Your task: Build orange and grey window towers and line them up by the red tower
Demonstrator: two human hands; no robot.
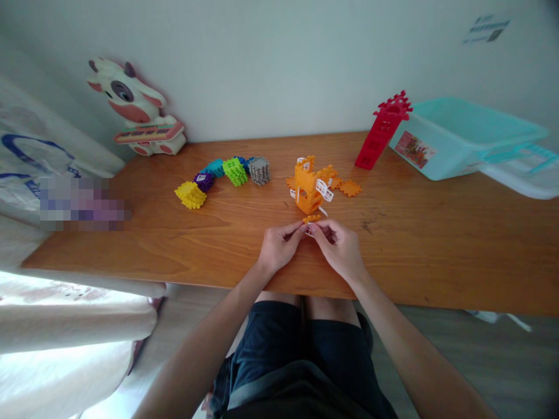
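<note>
My left hand [280, 244] and my right hand [341, 243] meet near the table's front edge, fingertips pinched on a small white window piece [310, 229]. An orange building piece [311, 219] adjoins it just beyond my fingers; whether the two are joined I cannot tell. Right behind them stands an orange block house [308, 189] with white window pieces on its sides, one of them [324, 190] jutting out to the right. Loose orange pieces [350, 188] lie flat beside the house.
Stacks of building pieces, yellow [191, 195], green [234, 172] and grey [259, 170] among them, curve across the left. A red tower [382, 131] leans by a turquoise bin [463, 139]. A cow toy keyboard [148, 137] stands back left on the wooden table [437, 250].
</note>
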